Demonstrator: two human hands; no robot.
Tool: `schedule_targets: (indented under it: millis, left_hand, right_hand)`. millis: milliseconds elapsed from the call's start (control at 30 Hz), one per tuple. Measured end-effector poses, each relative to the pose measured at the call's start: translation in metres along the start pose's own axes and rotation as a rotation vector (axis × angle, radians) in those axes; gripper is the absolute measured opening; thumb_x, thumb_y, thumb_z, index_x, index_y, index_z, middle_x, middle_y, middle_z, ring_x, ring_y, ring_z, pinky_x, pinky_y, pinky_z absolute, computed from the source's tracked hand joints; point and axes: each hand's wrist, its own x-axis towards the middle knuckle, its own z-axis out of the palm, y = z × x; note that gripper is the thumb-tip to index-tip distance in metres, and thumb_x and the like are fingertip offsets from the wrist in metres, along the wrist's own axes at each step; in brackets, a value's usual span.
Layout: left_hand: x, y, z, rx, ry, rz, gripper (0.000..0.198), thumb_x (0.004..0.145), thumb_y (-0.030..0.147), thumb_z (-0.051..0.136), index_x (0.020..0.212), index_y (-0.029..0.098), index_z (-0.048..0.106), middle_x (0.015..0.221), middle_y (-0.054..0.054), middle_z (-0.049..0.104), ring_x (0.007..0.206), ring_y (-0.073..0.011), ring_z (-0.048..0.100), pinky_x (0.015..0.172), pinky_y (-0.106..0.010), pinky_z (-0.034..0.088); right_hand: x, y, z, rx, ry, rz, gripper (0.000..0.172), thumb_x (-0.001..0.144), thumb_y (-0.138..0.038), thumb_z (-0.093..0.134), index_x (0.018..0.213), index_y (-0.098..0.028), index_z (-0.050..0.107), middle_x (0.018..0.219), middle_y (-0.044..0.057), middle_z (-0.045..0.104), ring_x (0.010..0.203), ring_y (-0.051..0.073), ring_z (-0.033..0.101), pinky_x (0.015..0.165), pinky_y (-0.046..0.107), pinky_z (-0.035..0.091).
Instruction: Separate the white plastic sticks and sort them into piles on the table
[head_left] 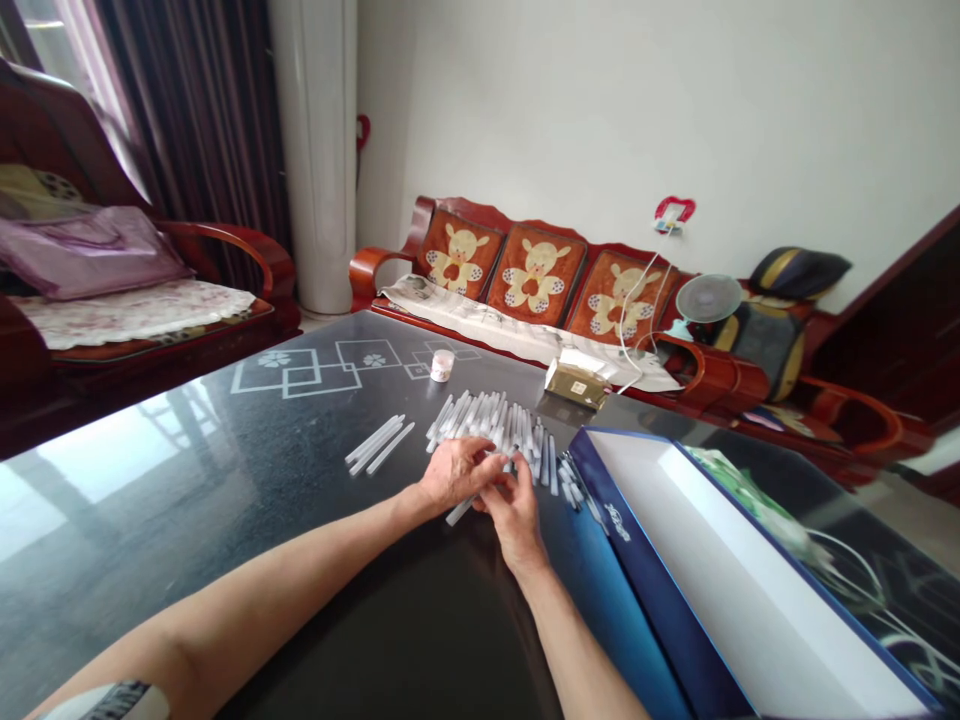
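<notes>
My left hand [457,472] and my right hand [512,515] meet over the dark glass table [187,520], fingers closed together on a thin white tube [459,513] that pokes out below them. Just beyond the hands lies a heap of several white tubes [491,420]. A smaller bunch of white tubes [379,444] lies apart to the left. Small white pieces [571,482] lie by the blue box's corner.
An open blue box with a white inside [720,560] fills the table's right side. A small white jar [442,365] and a tan carton [576,383] stand farther back. Red wooden sofas, a small fan [707,298] and a white column surround the table.
</notes>
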Motion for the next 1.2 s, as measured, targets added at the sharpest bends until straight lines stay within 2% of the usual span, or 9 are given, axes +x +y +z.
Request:
schedule_targets:
  millis: [67, 167, 267, 333, 433, 600, 833, 1000, 1200]
  left_hand:
    - [0.001, 0.007, 0.006, -0.053, -0.04, -0.028, 0.033, 0.084, 0.046, 0.055, 0.099, 0.019, 0.069, 0.074, 0.0, 0.07, 0.068, -0.0135, 0.064, 0.061, -0.021, 0.046]
    - [0.0, 0.009, 0.009, -0.027, -0.02, -0.022, 0.022, 0.084, 0.033, 0.055, 0.094, 0.02, 0.069, 0.073, 0.0, 0.068, 0.065, -0.0131, 0.062, 0.059, -0.022, 0.045]
    - [-0.002, 0.004, 0.006, 0.05, 0.033, 0.097, 0.019, 0.086, 0.025, 0.05, 0.091, 0.019, 0.067, 0.076, -0.002, 0.067, 0.068, -0.0134, 0.061, 0.063, -0.023, 0.046]
    - [-0.002, -0.001, 0.003, 0.129, 0.053, 0.187, 0.022, 0.09, 0.025, 0.045, 0.092, 0.017, 0.065, 0.079, -0.004, 0.064, 0.07, -0.0138, 0.06, 0.064, -0.024, 0.046]
    - [-0.001, -0.012, 0.0, 0.263, 0.014, 0.267, 0.025, 0.093, 0.027, 0.04, 0.095, 0.017, 0.063, 0.083, -0.005, 0.06, 0.069, -0.0137, 0.057, 0.06, -0.023, 0.044]
    - [-0.001, -0.024, 0.001, 0.384, -0.016, 0.4, 0.026, 0.094, 0.031, 0.04, 0.099, 0.018, 0.062, 0.085, -0.005, 0.057, 0.075, -0.0147, 0.056, 0.064, -0.024, 0.043]
    - [-0.003, -0.021, 0.001, 0.479, -0.003, 0.514, 0.033, 0.096, 0.036, 0.036, 0.093, 0.017, 0.063, 0.08, -0.006, 0.057, 0.075, -0.0167, 0.054, 0.069, -0.029, 0.043]
    - [-0.002, -0.02, 0.005, 0.499, 0.005, 0.564, 0.034, 0.096, 0.035, 0.036, 0.09, 0.016, 0.063, 0.077, -0.006, 0.057, 0.072, -0.0163, 0.053, 0.067, -0.029, 0.042]
    - [-0.001, -0.023, 0.01, 0.472, -0.028, 0.533, 0.034, 0.098, 0.034, 0.033, 0.09, 0.016, 0.061, 0.074, -0.004, 0.057, 0.068, -0.0144, 0.054, 0.063, -0.026, 0.042]
  right_hand:
    - [-0.001, -0.001, 0.003, -0.032, -0.029, -0.012, 0.078, 0.069, -0.035, 0.076, 0.133, -0.024, 0.031, 0.09, 0.0, 0.065, 0.068, 0.015, 0.063, 0.058, 0.027, 0.054]
    - [-0.002, -0.005, 0.005, -0.071, -0.097, -0.025, 0.068, 0.07, -0.034, 0.075, 0.127, -0.023, 0.039, 0.097, 0.003, 0.067, 0.074, 0.018, 0.065, 0.061, 0.028, 0.055]
    - [-0.002, -0.007, 0.003, -0.097, -0.12, -0.028, 0.061, 0.071, -0.034, 0.072, 0.124, -0.022, 0.045, 0.094, 0.003, 0.067, 0.08, 0.019, 0.066, 0.066, 0.029, 0.056]
    - [-0.002, -0.007, 0.0, -0.094, -0.081, -0.017, 0.051, 0.074, -0.036, 0.067, 0.12, -0.022, 0.05, 0.092, 0.003, 0.067, 0.081, 0.019, 0.066, 0.065, 0.029, 0.056]
    - [0.0, -0.005, -0.003, -0.095, 0.065, 0.003, 0.037, 0.079, -0.044, 0.06, 0.107, -0.02, 0.059, 0.091, 0.005, 0.067, 0.078, 0.018, 0.066, 0.061, 0.028, 0.056]
    - [0.004, -0.002, 0.001, -0.17, 0.202, 0.034, 0.037, 0.079, -0.053, 0.059, 0.093, -0.018, 0.061, 0.077, 0.003, 0.065, 0.067, 0.017, 0.064, 0.054, 0.026, 0.055]
    - [0.011, -0.008, -0.009, -0.264, 0.191, 0.084, 0.041, 0.073, -0.06, 0.062, 0.08, -0.019, 0.065, 0.065, 0.002, 0.065, 0.055, 0.016, 0.063, 0.044, 0.024, 0.052]
    - [0.015, -0.014, -0.02, -0.294, 0.167, 0.091, 0.04, 0.069, -0.056, 0.068, 0.076, -0.017, 0.066, 0.063, 0.002, 0.065, 0.052, 0.014, 0.062, 0.039, 0.02, 0.046]
    - [0.018, -0.014, -0.024, -0.177, 0.114, 0.103, 0.036, 0.065, -0.048, 0.073, 0.083, -0.017, 0.068, 0.07, 0.002, 0.067, 0.06, 0.013, 0.063, 0.046, 0.019, 0.048]
